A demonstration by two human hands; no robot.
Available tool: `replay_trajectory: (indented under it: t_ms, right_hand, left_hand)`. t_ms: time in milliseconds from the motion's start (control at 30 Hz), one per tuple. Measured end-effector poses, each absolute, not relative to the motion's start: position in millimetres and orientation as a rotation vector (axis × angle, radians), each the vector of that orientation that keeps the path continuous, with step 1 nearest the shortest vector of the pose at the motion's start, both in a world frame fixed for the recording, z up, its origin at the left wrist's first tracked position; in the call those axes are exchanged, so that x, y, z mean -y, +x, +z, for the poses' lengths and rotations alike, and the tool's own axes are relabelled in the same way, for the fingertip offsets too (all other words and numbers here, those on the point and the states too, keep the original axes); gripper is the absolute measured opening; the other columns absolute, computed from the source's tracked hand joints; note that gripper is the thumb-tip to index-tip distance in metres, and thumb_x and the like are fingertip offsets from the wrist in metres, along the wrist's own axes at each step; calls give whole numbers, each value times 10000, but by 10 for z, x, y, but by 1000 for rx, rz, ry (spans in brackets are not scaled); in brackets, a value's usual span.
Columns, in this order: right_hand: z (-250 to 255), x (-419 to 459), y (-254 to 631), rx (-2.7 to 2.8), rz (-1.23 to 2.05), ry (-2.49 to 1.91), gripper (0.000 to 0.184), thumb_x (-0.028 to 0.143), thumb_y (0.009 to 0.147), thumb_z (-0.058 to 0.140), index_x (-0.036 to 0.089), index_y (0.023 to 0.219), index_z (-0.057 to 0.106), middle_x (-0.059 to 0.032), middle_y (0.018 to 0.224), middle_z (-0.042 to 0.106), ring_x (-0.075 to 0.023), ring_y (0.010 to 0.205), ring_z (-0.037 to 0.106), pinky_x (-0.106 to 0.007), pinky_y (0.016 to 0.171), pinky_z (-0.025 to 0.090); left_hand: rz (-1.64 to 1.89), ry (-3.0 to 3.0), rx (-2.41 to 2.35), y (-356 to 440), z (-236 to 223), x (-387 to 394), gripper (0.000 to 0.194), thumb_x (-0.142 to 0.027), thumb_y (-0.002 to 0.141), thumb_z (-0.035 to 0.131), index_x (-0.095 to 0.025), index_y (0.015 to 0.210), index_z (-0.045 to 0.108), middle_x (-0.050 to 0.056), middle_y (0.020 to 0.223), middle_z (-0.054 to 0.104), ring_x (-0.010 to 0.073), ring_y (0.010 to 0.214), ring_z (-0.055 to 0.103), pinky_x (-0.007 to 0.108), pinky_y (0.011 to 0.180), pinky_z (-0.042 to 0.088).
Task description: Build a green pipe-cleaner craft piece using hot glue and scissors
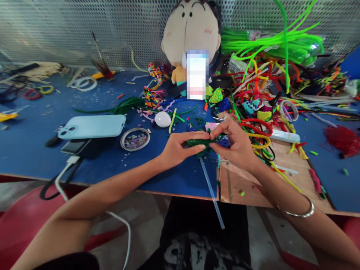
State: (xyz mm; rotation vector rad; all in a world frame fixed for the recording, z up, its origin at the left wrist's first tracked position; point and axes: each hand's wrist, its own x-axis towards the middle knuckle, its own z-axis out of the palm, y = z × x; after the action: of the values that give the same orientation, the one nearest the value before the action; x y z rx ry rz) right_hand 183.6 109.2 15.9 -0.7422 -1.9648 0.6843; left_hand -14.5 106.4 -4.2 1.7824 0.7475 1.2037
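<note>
Between my hands, just above the table's front part, is a dark green fuzzy bundle [197, 143] that looks like pipe cleaner. My left hand [181, 148] grips it from the left, thumb below and fingers on top. On its right end my right hand [232, 142] pinches with thumb and fingertips; a thin pointed metal tip [219, 119] shows above these fingers, and I cannot tell what it belongs to. A clear glue stick [210, 191] lies below the bundle and juts over the table edge. Purple and pink pieces are partly hidden behind my hands.
Left on the blue table [157, 176] are a light blue phone [94, 126], a dish of beads [136, 140] and a white egg-shaped thing [162, 119]. A plush doll [191, 33] with a lit phone [197, 75] stands behind. Tangled pipe cleaners [255, 82] crowd the right.
</note>
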Motion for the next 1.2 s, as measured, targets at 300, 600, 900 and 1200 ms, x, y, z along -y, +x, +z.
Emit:
replay_trajectory:
  t_ms: [300, 600, 900, 1200]
  right_hand:
    - [170, -1078, 1850, 1964, 701, -721, 238, 86, 755, 615, 236, 892, 491, 29, 860, 589, -119, 819, 592, -300, 789, 491]
    - [246, -1029, 1840, 2096, 594, -735, 220, 81, 747, 597, 231, 878, 503, 4, 877, 595, -150, 835, 594, -311, 758, 485]
    - [273, -1021, 1819, 2172, 514, -735, 217, 55, 737, 560, 225, 864, 515, -5, 863, 605, -156, 814, 577, -310, 724, 482]
    - [266, -1014, 1805, 2164, 458, -714, 255, 34, 736, 555, 235, 884, 502, 1, 882, 603, -155, 833, 574, -300, 736, 478]
  left_hand:
    - [1144, 1977, -737, -142, -73, -1088, 539, -339, 793, 711, -180, 1295, 594, 101, 1151, 724, 200, 1047, 691, 291, 939, 535]
    - [1120, 2164, -646, -119, -89, -1075, 535, -374, 778, 730, -172, 1257, 604, 129, 1257, 669, 231, 1143, 655, 313, 992, 514]
    - [1033, 2288, -765, -109, -36, -1007, 227, -279, 865, 596, -141, 1027, 674, 102, 1021, 734, 176, 973, 701, 253, 876, 553]
    - [1126, 2350, -738, -99, -32, -1011, 205, -238, 882, 570, -113, 1003, 678, 109, 964, 737, 151, 908, 712, 213, 826, 559]
